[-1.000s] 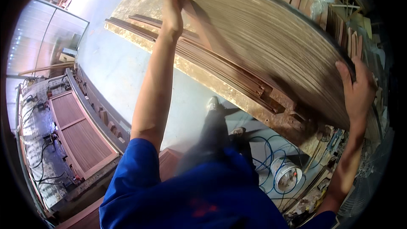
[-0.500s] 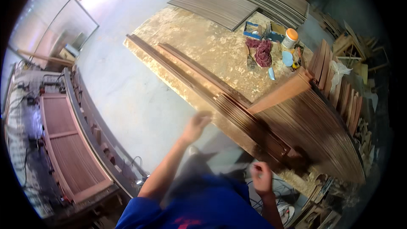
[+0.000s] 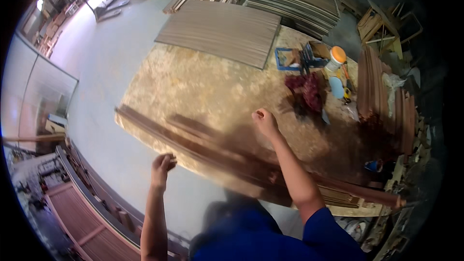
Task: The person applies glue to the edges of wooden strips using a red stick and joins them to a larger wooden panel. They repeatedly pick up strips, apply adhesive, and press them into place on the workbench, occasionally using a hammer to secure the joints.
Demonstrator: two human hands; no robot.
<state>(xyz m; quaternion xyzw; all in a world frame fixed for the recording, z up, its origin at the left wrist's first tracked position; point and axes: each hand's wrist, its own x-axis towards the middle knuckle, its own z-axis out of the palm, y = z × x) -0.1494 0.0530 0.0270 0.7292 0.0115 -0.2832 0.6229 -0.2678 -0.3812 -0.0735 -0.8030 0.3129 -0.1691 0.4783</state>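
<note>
My left hand (image 3: 163, 168) is raised off the table's near edge, fingers loosely curled, with a pale gap between thumb and fingertips and nothing seen in it. Over the middle of the table, my right hand (image 3: 266, 123) has its fingers curled in and no object showing. Below and between the hands, long brown wooden strips (image 3: 193, 151) lie along the near edge, blurred by motion. A shorter strip (image 3: 191, 126) rests behind them. Toward the near right, another long strip (image 3: 355, 189) lies over several thin slats.
The worn table (image 3: 193, 77) carries a large ridged panel (image 3: 217, 31) at its far side. At the right are a maroon cloth (image 3: 307, 89), a blue tray (image 3: 285, 59) and an orange-lidded tub (image 3: 336, 59). Stacked panels (image 3: 290, 2) stand behind. A framed panel (image 3: 94, 215) lies lower left.
The view has swung right and shifted. My right hand has risen from the near edge to over the table. The large ridged panel at the right no longer shows there.
</note>
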